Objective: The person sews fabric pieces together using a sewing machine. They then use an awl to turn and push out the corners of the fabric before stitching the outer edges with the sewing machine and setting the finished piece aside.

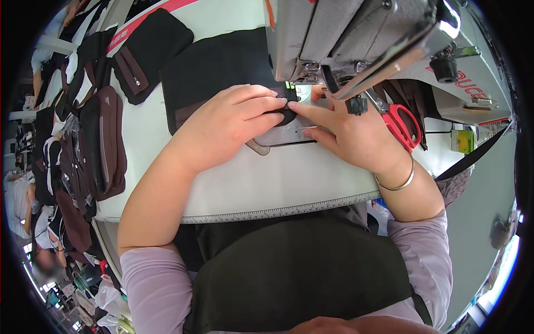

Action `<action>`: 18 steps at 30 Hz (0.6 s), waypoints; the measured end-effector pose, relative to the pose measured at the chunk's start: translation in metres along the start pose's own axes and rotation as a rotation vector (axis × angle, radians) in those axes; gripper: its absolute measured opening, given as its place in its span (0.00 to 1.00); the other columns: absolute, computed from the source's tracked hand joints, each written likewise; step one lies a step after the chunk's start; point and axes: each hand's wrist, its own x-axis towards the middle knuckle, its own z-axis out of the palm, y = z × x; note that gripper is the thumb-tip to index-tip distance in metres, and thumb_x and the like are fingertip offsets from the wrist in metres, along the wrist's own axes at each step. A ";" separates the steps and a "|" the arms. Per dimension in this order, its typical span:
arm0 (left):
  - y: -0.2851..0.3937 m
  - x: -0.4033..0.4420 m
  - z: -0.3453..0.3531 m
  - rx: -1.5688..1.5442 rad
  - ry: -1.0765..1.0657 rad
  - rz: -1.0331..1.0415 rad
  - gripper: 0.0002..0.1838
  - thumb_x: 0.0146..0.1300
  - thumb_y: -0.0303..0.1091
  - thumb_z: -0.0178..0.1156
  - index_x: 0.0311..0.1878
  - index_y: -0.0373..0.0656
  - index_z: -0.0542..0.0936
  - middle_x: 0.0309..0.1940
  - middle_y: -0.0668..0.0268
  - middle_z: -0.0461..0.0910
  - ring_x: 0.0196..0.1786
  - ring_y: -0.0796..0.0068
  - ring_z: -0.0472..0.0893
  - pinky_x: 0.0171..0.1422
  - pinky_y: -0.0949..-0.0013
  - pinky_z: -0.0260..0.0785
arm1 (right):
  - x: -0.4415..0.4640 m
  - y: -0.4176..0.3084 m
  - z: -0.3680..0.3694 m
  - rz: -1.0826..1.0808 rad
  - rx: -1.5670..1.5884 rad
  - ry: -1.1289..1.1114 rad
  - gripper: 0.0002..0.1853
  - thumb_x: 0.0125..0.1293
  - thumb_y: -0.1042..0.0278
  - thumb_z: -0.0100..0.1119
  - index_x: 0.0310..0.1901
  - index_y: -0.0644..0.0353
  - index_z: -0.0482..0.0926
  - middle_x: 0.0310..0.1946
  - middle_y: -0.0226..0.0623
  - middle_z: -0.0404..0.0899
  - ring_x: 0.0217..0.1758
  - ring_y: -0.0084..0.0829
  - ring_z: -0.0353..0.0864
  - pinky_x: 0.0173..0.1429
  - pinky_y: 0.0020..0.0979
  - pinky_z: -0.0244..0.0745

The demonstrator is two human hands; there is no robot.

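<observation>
The left hand (225, 119) is lying palm down, its fingers (258, 106) reaching toward the right hand (356, 131). The right hand is aiming its index finger (311, 114) at the left fingertips, just beside them, its thumb (324, 139) spreading nearer the torso. The left forearm (158, 192) and right forearm (417, 195) are angling inward behind the hands.

Bright overall; white table (283, 189) evenly lit, soft shadows. Black cloth (228, 61) on it reads dark, little detail. Glare on sewing machine (317, 33) at table's far side. Blown-out bright strip (505, 278) right of table, blue fringing. Strong fisheye: black corners, table's near edge bowed. Table centre fairly sharp; background clutter (69, 158) left of table soft, one patch blurred.
</observation>
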 end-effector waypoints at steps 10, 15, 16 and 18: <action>-0.001 -0.001 0.001 0.016 0.010 0.010 0.17 0.55 0.24 0.62 0.50 0.40 0.85 0.57 0.68 0.82 0.64 0.65 0.77 0.65 0.61 0.75 | -0.002 -0.003 0.000 0.016 0.010 -0.051 0.23 0.58 0.66 0.75 0.58 0.48 0.85 0.50 0.30 0.76 0.32 0.27 0.79 0.36 0.32 0.76; -0.001 0.000 0.001 0.014 0.009 0.018 0.17 0.56 0.25 0.61 0.50 0.40 0.85 0.56 0.69 0.83 0.64 0.65 0.77 0.65 0.60 0.75 | -0.002 -0.002 -0.001 0.005 -0.046 -0.013 0.22 0.59 0.63 0.74 0.57 0.43 0.86 0.49 0.28 0.79 0.33 0.25 0.81 0.34 0.30 0.77; -0.001 0.000 0.000 0.025 -0.004 0.010 0.17 0.56 0.25 0.61 0.50 0.40 0.85 0.56 0.69 0.83 0.64 0.65 0.77 0.66 0.60 0.75 | -0.001 -0.003 0.001 0.009 -0.051 -0.015 0.22 0.59 0.63 0.74 0.57 0.43 0.86 0.49 0.28 0.79 0.33 0.25 0.81 0.34 0.30 0.77; 0.001 0.001 -0.001 0.016 0.009 0.007 0.17 0.56 0.25 0.61 0.50 0.40 0.85 0.56 0.68 0.83 0.64 0.65 0.77 0.66 0.59 0.75 | -0.001 -0.002 0.001 -0.022 -0.141 0.010 0.22 0.59 0.62 0.74 0.57 0.42 0.86 0.46 0.29 0.80 0.35 0.27 0.82 0.35 0.30 0.78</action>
